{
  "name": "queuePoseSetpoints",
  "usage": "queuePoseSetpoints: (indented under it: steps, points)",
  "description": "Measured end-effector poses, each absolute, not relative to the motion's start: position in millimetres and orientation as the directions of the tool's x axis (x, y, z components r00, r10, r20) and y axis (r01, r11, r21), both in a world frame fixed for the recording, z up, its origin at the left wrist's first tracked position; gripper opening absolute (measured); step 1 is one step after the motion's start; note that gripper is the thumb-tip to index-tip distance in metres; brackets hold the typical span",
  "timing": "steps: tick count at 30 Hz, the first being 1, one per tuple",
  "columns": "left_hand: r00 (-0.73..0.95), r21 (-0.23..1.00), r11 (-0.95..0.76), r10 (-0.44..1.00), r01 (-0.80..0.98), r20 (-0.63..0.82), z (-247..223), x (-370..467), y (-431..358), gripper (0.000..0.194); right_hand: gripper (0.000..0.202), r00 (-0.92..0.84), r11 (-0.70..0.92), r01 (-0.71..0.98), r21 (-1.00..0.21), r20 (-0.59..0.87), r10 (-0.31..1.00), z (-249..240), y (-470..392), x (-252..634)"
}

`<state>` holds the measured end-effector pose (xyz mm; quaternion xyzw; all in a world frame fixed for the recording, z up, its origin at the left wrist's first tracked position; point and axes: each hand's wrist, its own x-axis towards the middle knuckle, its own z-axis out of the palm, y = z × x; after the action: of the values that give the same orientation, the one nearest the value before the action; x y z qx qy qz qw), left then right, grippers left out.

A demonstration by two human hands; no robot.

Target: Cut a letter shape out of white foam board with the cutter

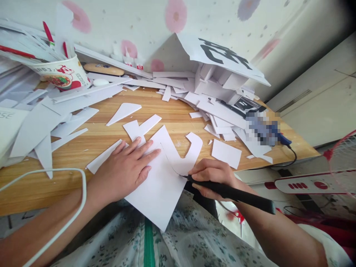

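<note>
Wooden table (172, 111): carries the work on its near side; the near corner of the sheet hangs past the edge toward the lap, so sliding the sheet farther in would probably give steadier backing under the stroke.
White sheet (158, 189): lies tilted at the near middle of the table, a V-shaped notch in its far side and a hooked arm to the right; that narrow arm looks easy to bend, so pressure is best kept off it.
Left hand (130, 168): palm down, fingers somewhat apart, pressing the left part of the sheet; a good anchor, provided the index fingertip, close by the line, stays left of it.
Right hand (214, 174): fingers together, clamped on the black tool near its front end; a low, firm grip like this should help control on the bend.
Black tool (236, 193): slants from the sheet toward the near right; one even angle should give the cleaner edge.
Curved line (167, 158): runs from beside the left index finger toward the near right; turning the sheet may suit the bend better than twisting the wrist.
Tool tip (183, 175): at the line's right end, too small to tell whether blade or nib; light, even pressure seems wise.
</note>
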<state>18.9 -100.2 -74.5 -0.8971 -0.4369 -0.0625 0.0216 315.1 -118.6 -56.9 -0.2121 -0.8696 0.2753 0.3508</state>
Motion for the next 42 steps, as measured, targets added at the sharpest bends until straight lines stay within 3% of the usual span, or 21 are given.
queuePoseSetpoints:
  steps: [5,20,26,29,34,42]
  points:
    - [0.615,0.015,-0.62,0.78,0.784,0.111,-74.7,17.7,-99.3,0.048,0.02,-0.761,0.688,0.114,-0.716,0.383,0.524,-52.0,-107.2,322.4]
    - [0.619,0.033,-0.627,0.774,0.778,0.131,-77.3,14.4,-98.5,0.047,0.025,-0.808,0.511,-0.051,-0.858,0.336,0.484,-52.8,-80.9,334.3]
    - [0.604,0.062,-0.62,0.779,0.782,0.166,-70.3,24.8,-100.3,0.044,0.024,-0.773,0.511,-0.053,-0.858,0.359,0.523,-55.0,-81.7,330.0]
    - [0.675,0.08,-0.691,0.721,0.719,0.156,-67.1,42.4,-108.0,0.041,0.022,-0.802,0.493,-0.056,-0.868,0.333,0.496,-52.8,-80.4,327.7]
    - [0.759,0.087,-0.767,0.641,0.635,0.111,-74.1,57.0,-117.6,0.055,0.024,-0.814,0.506,-0.055,-0.861,0.332,0.477,-53.2,-77.7,331.1]
    - [0.779,0.059,-0.785,0.619,0.617,0.093,-74.6,52.6,-113.3,0.055,0.027,-0.819,0.486,-0.109,-0.867,0.355,0.45,-61.6,-73.8,341.9]
